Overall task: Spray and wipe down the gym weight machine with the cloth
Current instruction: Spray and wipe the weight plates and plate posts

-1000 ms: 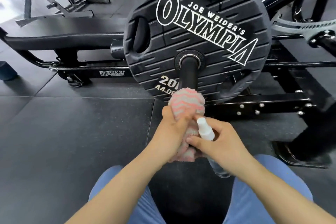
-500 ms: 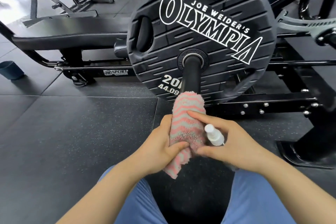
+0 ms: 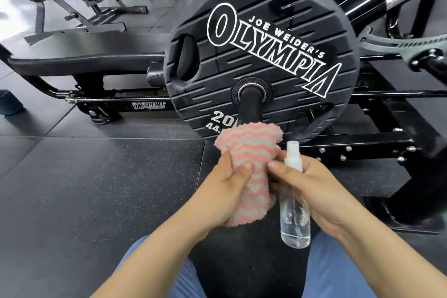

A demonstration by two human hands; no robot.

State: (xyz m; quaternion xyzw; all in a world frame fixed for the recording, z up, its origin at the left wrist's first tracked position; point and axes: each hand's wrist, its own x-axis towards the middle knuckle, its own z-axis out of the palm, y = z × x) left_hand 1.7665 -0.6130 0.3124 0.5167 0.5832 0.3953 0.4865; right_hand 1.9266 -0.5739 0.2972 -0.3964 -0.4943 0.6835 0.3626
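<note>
We face the black steel gym weight machine (image 3: 362, 143) on the dark rubber floor (image 3: 84, 189). Its round black rubber weight plate (image 3: 261, 55), lettered OLYMPIA in white, sits on a black sleeve bar (image 3: 250, 106). Our fluffy pink-and-grey striped cloth (image 3: 249, 152) wraps the bar's near end. Our left hand (image 3: 227, 189) grips the cloth, fingers curled round it. Our right hand (image 3: 314, 189) clasps a clear plastic spray bottle (image 3: 295, 215), just beside the cloth.
</note>
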